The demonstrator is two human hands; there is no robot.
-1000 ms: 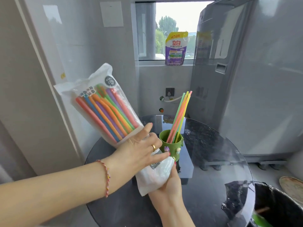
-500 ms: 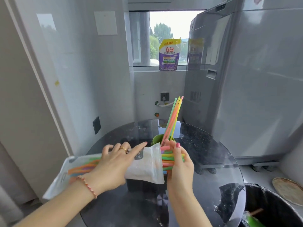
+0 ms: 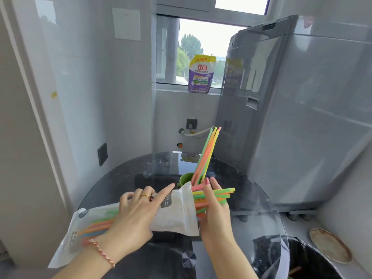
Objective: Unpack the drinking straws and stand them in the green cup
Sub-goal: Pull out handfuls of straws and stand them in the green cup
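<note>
A clear plastic straw bag lies almost level above the round glass table, its open mouth pointing right. My left hand grips the bag around its middle. My right hand is closed on a bundle of coloured straws that stick out of the bag's mouth to the right. Just behind the hands stands the green cup, partly hidden, with several thin straws leaning up and to the right in it.
A grey washing machine stands at the right behind the table. A purple detergent pouch sits on the window sill. A black-lined bin and a round plate are on the floor at lower right. A wall is close on the left.
The bag has swung from upright down to nearly level. My right hand moved from the bag's bottom to its mouth and has drawn the straw ends further out to the right.
</note>
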